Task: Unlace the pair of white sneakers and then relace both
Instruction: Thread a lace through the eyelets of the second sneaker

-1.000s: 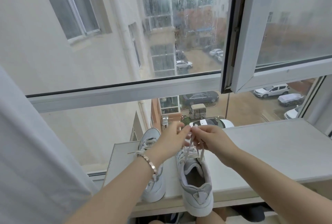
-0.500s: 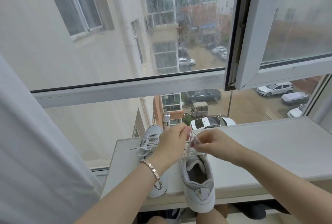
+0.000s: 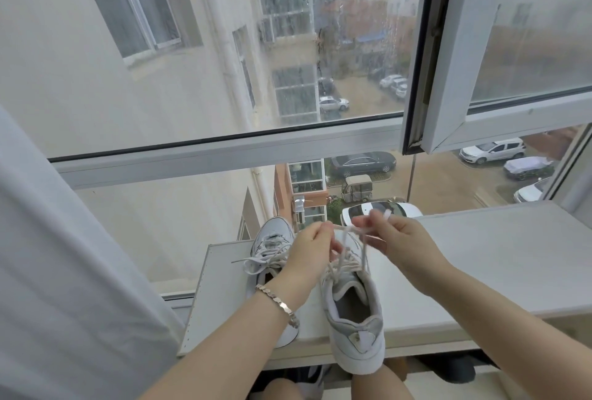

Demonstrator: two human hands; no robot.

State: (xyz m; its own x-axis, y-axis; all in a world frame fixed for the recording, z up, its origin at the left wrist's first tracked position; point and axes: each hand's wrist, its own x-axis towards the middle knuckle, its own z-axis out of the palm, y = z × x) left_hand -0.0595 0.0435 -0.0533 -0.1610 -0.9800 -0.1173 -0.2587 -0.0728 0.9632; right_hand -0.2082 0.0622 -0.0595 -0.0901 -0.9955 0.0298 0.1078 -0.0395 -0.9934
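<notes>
Drawn slightly apart now, left hand and right hand each pinch the lace.

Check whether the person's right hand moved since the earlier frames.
Yes. Against the white, grey-trimmed sneaker being laced, the right hand has drawn rightward, away from the left hand, pulling the white lace.

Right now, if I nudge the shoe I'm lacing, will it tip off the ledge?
Possibly: the shoe overhangs the ledge at its heel, so a backward nudge could drop it. The lace looks limp, so holding it would hardly steady anything.
</notes>
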